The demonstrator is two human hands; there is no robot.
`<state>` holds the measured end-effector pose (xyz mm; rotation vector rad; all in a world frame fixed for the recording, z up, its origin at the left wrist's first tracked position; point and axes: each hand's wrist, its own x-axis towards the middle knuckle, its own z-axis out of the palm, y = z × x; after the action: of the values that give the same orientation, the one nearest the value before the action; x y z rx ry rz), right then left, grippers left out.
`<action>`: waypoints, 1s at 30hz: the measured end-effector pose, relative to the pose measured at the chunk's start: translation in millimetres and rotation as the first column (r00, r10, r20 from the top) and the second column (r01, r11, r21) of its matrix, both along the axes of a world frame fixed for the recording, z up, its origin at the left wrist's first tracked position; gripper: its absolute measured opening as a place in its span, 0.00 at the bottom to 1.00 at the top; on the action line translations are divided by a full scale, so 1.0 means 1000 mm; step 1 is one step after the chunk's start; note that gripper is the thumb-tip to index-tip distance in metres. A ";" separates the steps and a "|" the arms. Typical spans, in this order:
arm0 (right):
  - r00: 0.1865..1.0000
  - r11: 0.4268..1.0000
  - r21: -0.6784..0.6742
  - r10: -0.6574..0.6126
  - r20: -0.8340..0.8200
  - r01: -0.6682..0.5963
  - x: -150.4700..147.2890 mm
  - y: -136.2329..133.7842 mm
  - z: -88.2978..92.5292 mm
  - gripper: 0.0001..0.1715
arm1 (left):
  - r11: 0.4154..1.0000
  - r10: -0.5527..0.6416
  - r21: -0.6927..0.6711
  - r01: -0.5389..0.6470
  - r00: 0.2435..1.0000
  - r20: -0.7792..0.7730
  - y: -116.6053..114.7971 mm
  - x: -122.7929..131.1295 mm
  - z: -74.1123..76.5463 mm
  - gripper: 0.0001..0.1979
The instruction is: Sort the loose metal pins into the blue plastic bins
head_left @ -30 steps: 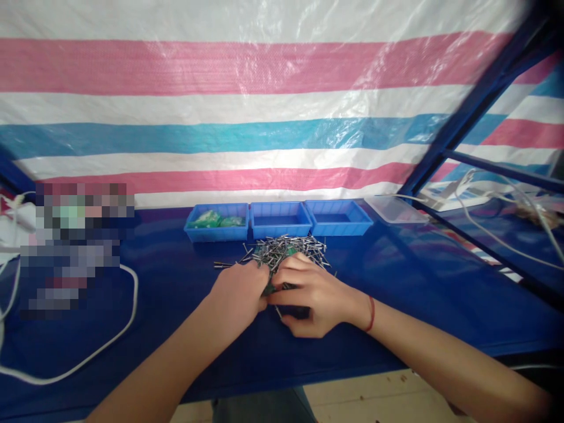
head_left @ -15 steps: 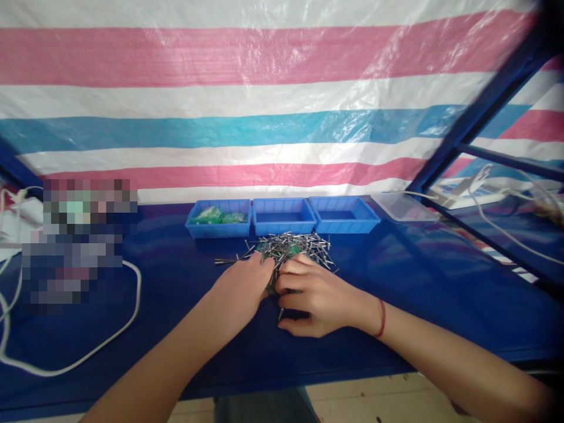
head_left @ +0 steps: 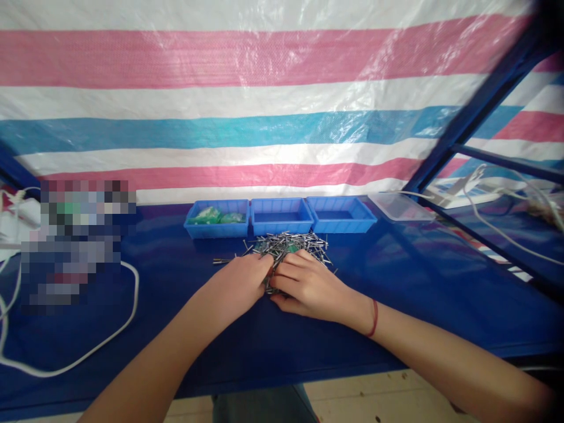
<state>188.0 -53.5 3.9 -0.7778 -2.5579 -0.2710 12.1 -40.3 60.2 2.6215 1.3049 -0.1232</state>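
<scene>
A heap of thin, shiny metal pieces (head_left: 282,242), like long screws or pins, lies on the blue table with bits of green showing in it. My left hand (head_left: 247,276) reaches into its near left side, palm down; most of its fingers are hidden. Against the near right side, my right hand (head_left: 304,288) has its fingers curled into the pieces. Whatever sits between those fingertips is covered. The two hands nearly meet. One longer piece with a thick dark end (head_left: 219,261) lies left of the heap.
Behind the heap stand three blue bins: a left bin (head_left: 215,233) with green-and-clear bags (head_left: 211,215), a middle bin (head_left: 282,227) and a right bin (head_left: 343,225). A clear plastic lid (head_left: 399,207) lies to their right. A white cable (head_left: 132,317) loops at left, beside a blurred-out patch.
My right hand has moved slightly left and up, closer into the heap, its fingers drawn together. A metal piece seen by its lower fingers before is out of sight. My left hand has barely shifted.
</scene>
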 end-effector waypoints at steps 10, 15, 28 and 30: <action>0.996 0.981 0.192 -0.012 0.087 -0.005 -0.004 -0.002 -0.002 0.12 | 0.992 0.051 -0.112 -0.062 0.994 -0.092 0.005 -0.008 0.011 0.06; 0.996 0.984 0.178 -0.036 0.079 0.022 -0.004 -0.001 -0.002 0.11 | 0.994 0.093 -0.044 -0.097 0.991 -0.095 0.005 -0.006 0.007 0.05; 0.998 0.998 0.025 -0.064 0.024 0.064 0.001 0.002 0.003 0.09 | 0.998 -0.013 0.061 0.013 1.000 -0.005 0.013 -0.012 -0.003 0.05; 0.998 0.998 0.027 -0.064 0.025 0.064 0.000 0.003 0.002 0.10 | 0.999 -0.023 0.042 0.023 1.000 0.010 0.013 -0.013 -0.002 0.04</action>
<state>188.2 -50.6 5.8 -0.8531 -2.5514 -0.3358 -1.4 -27.0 57.7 2.6689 1.2876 -0.0866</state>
